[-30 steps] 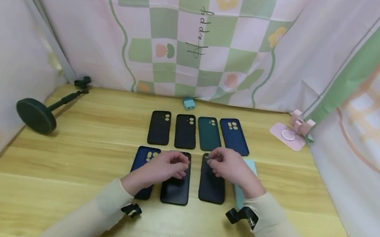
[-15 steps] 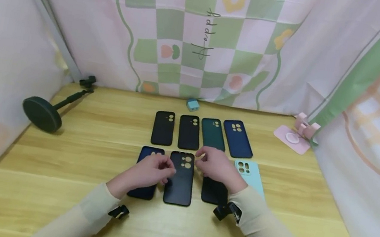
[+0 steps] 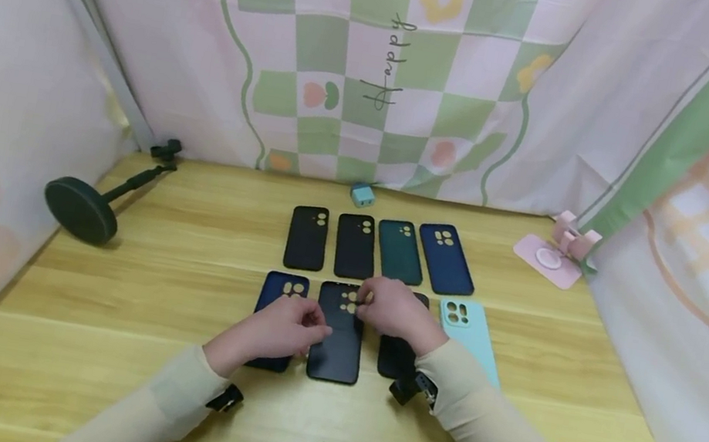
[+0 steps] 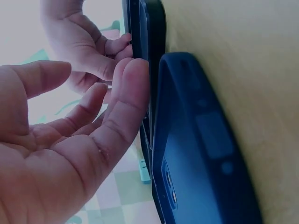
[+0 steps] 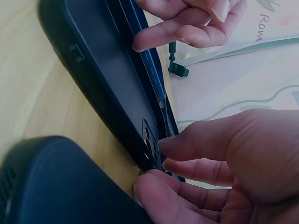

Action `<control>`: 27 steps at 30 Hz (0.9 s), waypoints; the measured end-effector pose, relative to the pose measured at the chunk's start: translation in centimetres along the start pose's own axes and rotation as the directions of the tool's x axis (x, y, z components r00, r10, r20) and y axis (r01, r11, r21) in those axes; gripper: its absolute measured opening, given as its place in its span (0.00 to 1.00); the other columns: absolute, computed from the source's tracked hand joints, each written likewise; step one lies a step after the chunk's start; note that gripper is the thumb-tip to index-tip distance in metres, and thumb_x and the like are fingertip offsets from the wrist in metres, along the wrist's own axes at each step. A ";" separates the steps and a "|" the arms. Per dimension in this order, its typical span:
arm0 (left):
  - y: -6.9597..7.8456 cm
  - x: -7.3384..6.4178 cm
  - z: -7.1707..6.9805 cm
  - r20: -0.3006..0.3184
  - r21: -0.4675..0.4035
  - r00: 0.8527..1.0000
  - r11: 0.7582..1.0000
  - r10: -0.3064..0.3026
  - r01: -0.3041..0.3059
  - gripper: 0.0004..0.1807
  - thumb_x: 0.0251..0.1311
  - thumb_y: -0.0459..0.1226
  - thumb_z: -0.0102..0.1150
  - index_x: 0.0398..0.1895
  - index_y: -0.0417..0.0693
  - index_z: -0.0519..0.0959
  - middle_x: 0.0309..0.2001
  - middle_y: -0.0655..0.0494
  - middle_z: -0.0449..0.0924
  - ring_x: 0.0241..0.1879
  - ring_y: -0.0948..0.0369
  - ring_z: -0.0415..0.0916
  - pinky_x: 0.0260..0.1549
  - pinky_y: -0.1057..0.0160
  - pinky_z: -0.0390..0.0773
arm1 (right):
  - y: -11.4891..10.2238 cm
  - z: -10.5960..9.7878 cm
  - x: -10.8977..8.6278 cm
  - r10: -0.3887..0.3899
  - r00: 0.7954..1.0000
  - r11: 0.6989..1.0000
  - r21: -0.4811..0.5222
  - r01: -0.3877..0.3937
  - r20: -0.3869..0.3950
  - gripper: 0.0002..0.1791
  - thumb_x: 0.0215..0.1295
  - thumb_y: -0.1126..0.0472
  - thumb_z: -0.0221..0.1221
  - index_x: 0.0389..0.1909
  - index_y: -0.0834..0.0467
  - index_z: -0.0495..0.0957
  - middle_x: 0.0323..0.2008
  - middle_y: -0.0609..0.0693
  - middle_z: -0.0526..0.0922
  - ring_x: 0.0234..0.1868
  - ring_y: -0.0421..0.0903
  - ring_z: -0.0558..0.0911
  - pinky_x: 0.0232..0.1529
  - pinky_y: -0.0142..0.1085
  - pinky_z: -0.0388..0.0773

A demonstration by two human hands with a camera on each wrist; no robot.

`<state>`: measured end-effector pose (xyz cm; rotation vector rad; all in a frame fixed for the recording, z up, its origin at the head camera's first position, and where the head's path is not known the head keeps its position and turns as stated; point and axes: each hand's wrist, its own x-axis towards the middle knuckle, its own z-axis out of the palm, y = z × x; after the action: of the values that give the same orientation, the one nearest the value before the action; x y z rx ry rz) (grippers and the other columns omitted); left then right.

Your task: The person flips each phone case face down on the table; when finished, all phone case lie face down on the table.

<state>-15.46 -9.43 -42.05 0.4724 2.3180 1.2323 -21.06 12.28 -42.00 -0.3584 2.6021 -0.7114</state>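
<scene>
A black phone case (image 3: 335,355) with camera cutouts lies on the table between both hands. My left hand (image 3: 280,326) hovers over the dark blue phone case (image 3: 268,291), fingertips at the black case's left edge. The left wrist view shows its fingers (image 4: 136,77) loosely bent, thumb apart. My right hand (image 3: 392,309) reaches to the black case's upper right corner. In the right wrist view its thumb (image 5: 175,145) overlaps the camera cutouts, and the other fingers are near the top edge. Partly under the right hand lies another black phone case (image 3: 391,356).
A light blue phone case (image 3: 475,343) ends the front row. Behind it lie two black cases (image 3: 306,240), a green case (image 3: 400,254) and a blue case (image 3: 448,262). Farther out are a blue charger (image 3: 363,195), a pink stand (image 3: 548,257) and a dark green round-based stand (image 3: 82,210).
My right hand has moved left, off the right-hand black case to the middle one's upper corner. My left hand has drawn back from over the middle case to its left edge. The cases stay put.
</scene>
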 end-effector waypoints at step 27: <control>-1.2 -0.3 -0.1 -0.153 0.008 0.985 0.997 0.081 -0.081 0.12 0.68 0.42 0.58 0.49 0.46 0.77 0.25 0.52 0.78 0.23 0.56 0.79 0.24 0.59 0.77 | 0.4 -0.9 -0.1 -0.004 0.999 0.997 0.073 0.008 -0.054 0.04 0.61 0.64 0.60 0.29 0.56 0.82 0.23 0.48 0.82 0.19 0.44 0.83 0.23 0.37 0.80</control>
<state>-15.40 -10.27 -42.95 0.4924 2.4499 1.3480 -21.45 13.00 -41.52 -0.3290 2.6182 -0.8265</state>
